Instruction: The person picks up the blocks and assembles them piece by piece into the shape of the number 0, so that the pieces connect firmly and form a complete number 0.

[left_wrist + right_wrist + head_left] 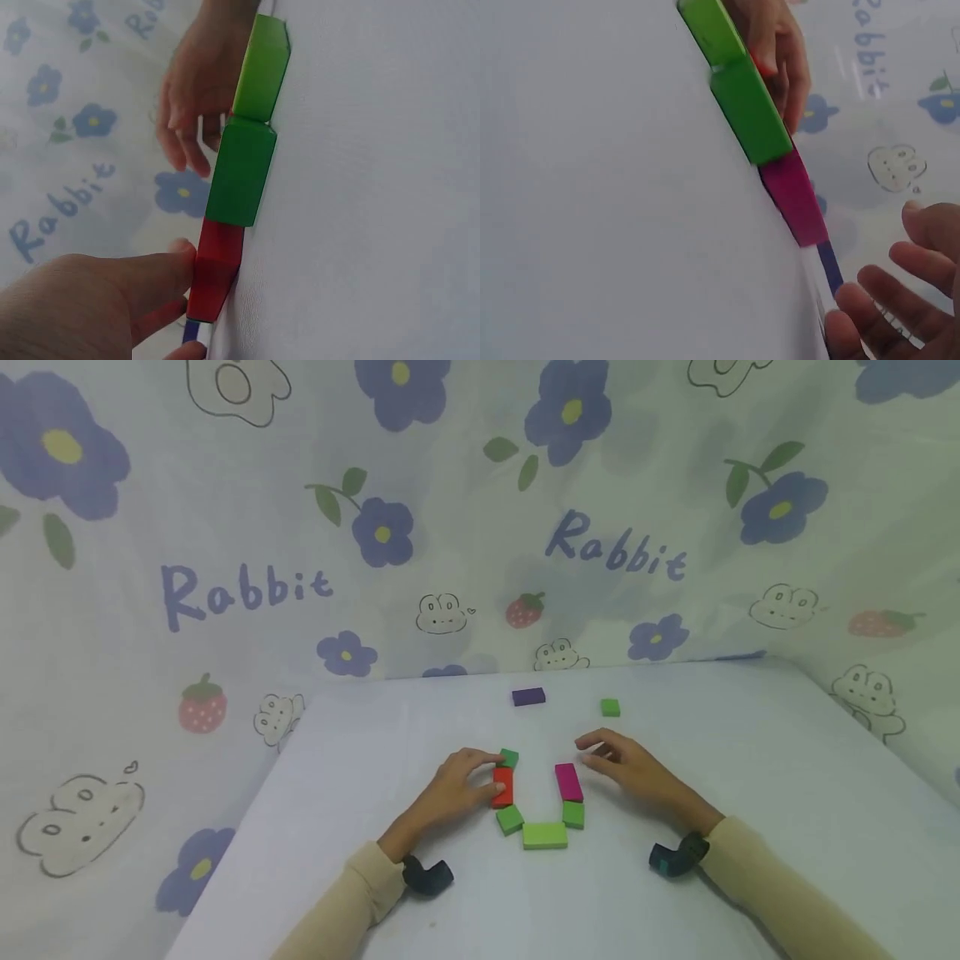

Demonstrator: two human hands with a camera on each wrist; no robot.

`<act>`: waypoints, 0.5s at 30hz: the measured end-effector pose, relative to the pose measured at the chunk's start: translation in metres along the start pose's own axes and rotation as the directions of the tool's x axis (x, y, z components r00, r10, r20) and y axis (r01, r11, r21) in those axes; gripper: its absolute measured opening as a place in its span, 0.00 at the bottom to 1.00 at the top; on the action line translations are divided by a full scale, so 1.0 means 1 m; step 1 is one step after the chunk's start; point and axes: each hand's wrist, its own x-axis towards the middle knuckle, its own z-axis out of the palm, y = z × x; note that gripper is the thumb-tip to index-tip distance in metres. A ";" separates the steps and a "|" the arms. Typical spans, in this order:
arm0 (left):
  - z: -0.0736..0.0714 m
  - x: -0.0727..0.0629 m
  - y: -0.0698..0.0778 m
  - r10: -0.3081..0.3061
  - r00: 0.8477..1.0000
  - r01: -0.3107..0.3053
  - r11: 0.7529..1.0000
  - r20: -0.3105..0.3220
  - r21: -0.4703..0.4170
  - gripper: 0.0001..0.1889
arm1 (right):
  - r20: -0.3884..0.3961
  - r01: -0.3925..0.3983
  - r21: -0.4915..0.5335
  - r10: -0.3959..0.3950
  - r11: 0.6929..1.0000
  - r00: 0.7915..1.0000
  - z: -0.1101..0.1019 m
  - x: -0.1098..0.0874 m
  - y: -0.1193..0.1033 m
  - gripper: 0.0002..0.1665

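Observation:
In the head view, the left hand point(455, 785) lies along the left side of a U-shaped row of blocks. Its thumb rests on the red block point(503, 787), and its index fingertip touches the small green block point(509, 758) at the red one's far end. From the left wrist view, the thumb meets the upper side of that red block point(217, 266). My right hand point(626, 766) hovers to the right of the magenta block point(568, 782), fingers loosely bent and holding nothing. In the right wrist view its spread fingers point(885, 281) are apart from the magenta block point(795, 196).
Two small green blocks, one on the left point(510, 820) and one on the right point(573, 815), flank a light green block point(545, 836) at the near end. Farther back lie a purple block point(528, 697) and a lone green block point(611, 707) on the white table point(420, 718). A patterned curtain point(465, 552) hangs behind.

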 end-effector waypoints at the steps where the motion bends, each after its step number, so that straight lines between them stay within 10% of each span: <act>1: -0.001 -0.001 0.000 -0.001 1.000 0.001 1.000 0.002 0.001 0.23 | -0.009 0.006 0.017 -0.006 1.000 1.000 -0.004 0.002 0.001 0.21; 10: -0.001 -0.003 -0.002 -0.034 0.999 0.034 0.999 0.005 0.041 0.23 | -0.212 -0.108 -0.168 0.071 0.980 0.975 -0.054 0.040 0.035 0.18; 15: -0.001 -0.002 0.000 -0.027 1.000 0.026 0.999 0.012 0.031 0.23 | -0.137 -0.159 -0.259 0.127 0.953 0.982 -0.072 0.055 0.044 0.26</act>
